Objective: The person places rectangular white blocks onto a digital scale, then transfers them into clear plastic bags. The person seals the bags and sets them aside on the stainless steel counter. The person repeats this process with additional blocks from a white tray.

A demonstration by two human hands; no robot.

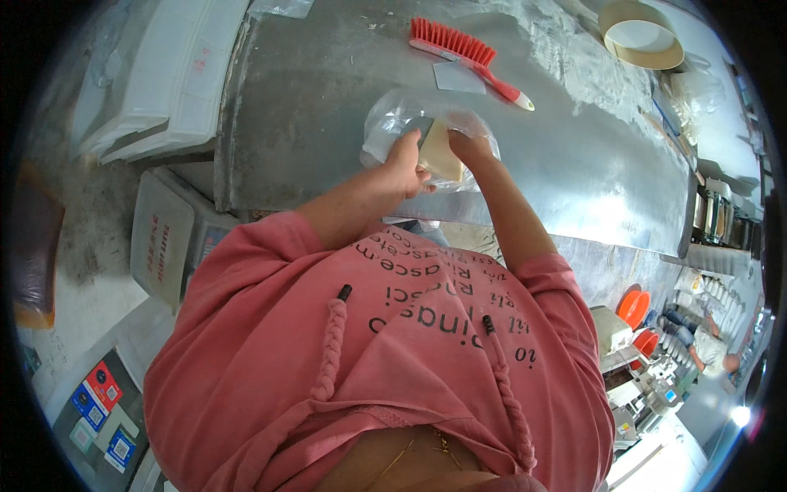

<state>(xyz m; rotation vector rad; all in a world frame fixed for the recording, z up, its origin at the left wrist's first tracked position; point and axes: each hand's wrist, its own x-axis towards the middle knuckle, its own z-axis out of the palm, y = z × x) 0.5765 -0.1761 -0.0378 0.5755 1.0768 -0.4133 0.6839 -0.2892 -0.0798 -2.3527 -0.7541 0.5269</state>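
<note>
A pale yellow block or stack [441, 154], perhaps dough or dough wrappers, lies in my hands over the metal worktop. Around it is a crumpled clear plastic bag [382, 126], open and loose. My left hand [406, 161] grips the block's left side, thumb on top and fingers curled beneath. At its upper right, my right hand [472, 147] reaches into the bag, with fingers against the block; plastic covers part of this hand. A red-bristled bench brush [455, 46] lies beyond the bag, next to a flat translucent scraper [460, 78].
Flour dusts the far right of the metal worktop [295, 111]. A round sieve [642, 44] stands there. White plastic crates [178, 80] are stacked at left, above a lidded bin [163, 237]. Orange basins [633, 309], machines [652, 387] and another person [707, 350] are at right.
</note>
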